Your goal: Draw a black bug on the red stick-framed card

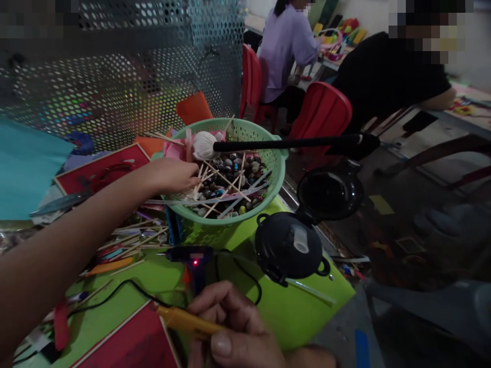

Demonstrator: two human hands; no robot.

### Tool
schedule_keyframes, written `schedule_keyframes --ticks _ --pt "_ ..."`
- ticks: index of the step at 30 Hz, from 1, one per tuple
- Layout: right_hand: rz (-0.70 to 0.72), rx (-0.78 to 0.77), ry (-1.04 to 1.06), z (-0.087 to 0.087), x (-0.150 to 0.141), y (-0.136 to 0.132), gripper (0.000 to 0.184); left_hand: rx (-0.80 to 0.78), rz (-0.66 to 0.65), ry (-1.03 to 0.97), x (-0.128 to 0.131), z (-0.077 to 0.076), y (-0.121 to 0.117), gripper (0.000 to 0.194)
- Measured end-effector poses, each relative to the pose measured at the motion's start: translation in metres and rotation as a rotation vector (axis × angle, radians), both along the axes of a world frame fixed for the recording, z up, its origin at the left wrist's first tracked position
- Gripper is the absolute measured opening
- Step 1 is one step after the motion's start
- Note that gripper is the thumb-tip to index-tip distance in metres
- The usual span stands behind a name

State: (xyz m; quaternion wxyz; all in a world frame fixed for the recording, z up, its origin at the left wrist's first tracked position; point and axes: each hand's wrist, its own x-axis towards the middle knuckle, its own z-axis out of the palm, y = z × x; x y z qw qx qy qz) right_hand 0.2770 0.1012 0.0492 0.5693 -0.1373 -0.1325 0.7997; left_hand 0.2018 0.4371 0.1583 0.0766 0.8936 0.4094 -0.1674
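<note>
Closest to my lens, the right hand (245, 327) clamps thumb and fingers on a yellow strip (184, 319), nearer me than the glue gun (190, 254); I'd keep the strip clear of its nozzle. Beyond, the left hand (174, 176) reaches into the green basket (226, 221) beside wooden sticks (228, 182), where I'd move lightly. I can't tell whether those fingers grip anything; the strip's right end is hidden.

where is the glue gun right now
In the head view, the glue gun is left of centre, just below the green basket and left of the black pot.
</note>
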Motion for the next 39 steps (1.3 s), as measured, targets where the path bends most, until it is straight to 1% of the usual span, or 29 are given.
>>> schedule_keyframes --ticks 2,4,6,8,10,11,13,15,17,19,21,23,25,27,29,31,35,37,38,39 --pt "0.001 -0.015 -0.009 -0.003 -0.002 -0.002 0.063 -0.050 0.037 0.096 0.008 -0.002 -0.007 0.056" --pt "0.013 -0.032 -0.021 -0.005 -0.003 -0.003 0.066 -0.102 0.041 0.090 0.016 -0.001 -0.014 0.061" --pt "0.017 -0.046 -0.029 -0.005 -0.003 -0.003 0.067 -0.190 0.041 -0.002 0.022 0.004 -0.019 0.065" --pt "0.024 -0.063 -0.036 -0.002 -0.002 -0.002 0.069 -0.317 0.030 -0.123 0.026 0.010 -0.023 0.069" --pt "0.033 -0.080 -0.045 0.002 0.000 0.000 0.071 -0.427 -0.013 -0.213 0.032 0.016 -0.025 0.072" --pt "0.035 -0.083 -0.051 0.004 0.001 0.001 0.070 -0.455 -0.042 -0.242 0.035 0.019 -0.026 0.074" --pt "0.030 -0.082 -0.061 0.009 0.004 0.002 0.068 -0.460 -0.093 -0.262 0.042 0.025 -0.026 0.074" --pt "0.020 -0.085 -0.066 0.012 0.006 0.002 0.065 -0.416 -0.117 -0.240 0.046 0.032 -0.020 0.072" --pt "0.017 -0.088 -0.063 0.014 0.007 0.001 0.063 -0.346 -0.112 -0.192 0.043 0.037 -0.009 0.066" --pt "0.031 -0.084 -0.060 0.016 0.008 0.000 0.062 -0.251 -0.081 -0.110 0.034 0.040 0.004 0.058" --pt "0.047 -0.079 -0.053 0.020 0.012 0.000 0.062 -0.154 -0.047 0.014 0.022 0.038 0.014 0.051" --pt "0.064 -0.086 -0.061 0.026 0.017 0.001 0.063 -0.106 -0.016 0.153 0.015 0.033 0.016 0.048" --pt "0.086 -0.098 -0.086 0.032 0.022 0.002 0.060 -0.111 0.008 0.239 0.014 0.025 0.011 0.048" --pt "0.106 -0.103 -0.104 0.036 0.026 0.003 0.058 -0.143 0.015 0.260 0.017 0.018 0.003 0.052" --pt "0.104 -0.092 -0.096 0.039 0.028 0.005 0.059 -0.177 0.021 0.244 0.019 0.013 -0.003 0.058" --pt "0.099 -0.090 -0.091 0.042 0.029 0.005 0.060 -0.226 0.041 0.170 0.018 0.012 -0.006 0.063" --pt "0.127 -0.150 -0.138 0.047 0.033 0.004 0.057 -0.367 0.125 -0.105 0.010 0.018 -0.009 0.064" --pt "0.133 -0.161 -0.148 0.047 0.034 0.003 0.058 -0.449 0.151 -0.182 0.013 0.021 -0.014 0.067" --pt "0.132 -0.158 -0.149 0.046 0.033 0.003 0.059 -0.468 0.147 -0.198 0.017 0.022 -0.018 0.069" --pt "0.126 -0.152 -0.147 0.045 0.033 0.002 0.059 -0.445 0.129 -0.213 0.021 0.024 -0.021 0.069"
